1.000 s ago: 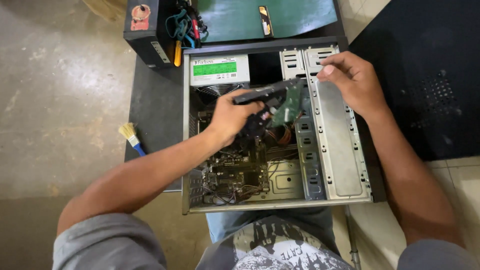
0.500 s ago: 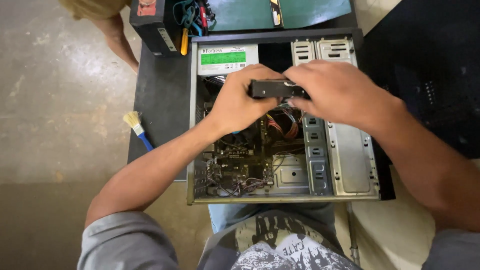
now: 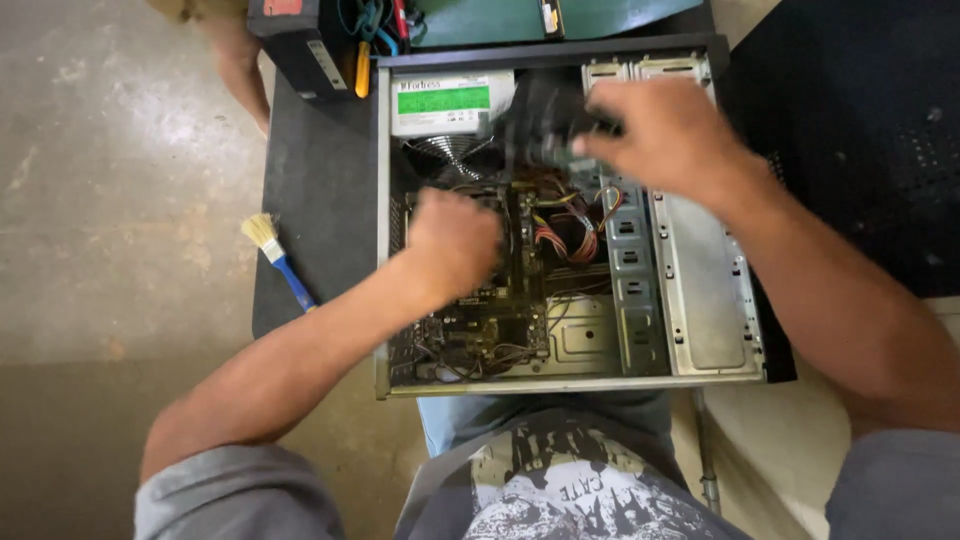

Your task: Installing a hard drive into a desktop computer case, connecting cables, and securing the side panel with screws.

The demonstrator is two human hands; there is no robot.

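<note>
Both hands (image 3: 455, 240) inside computer case (image 3: 700, 330).

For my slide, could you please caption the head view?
Right hand grips a blurred dark part above an open computer case; left hand rests inside on the motherboard.

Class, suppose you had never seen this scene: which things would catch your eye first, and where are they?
An open computer case fills the middle, wiring and circuit board exposed. The right hand lifts a blurred dark part at its top; the left hand reaches inside. A blue-handled brush lies left.
</note>
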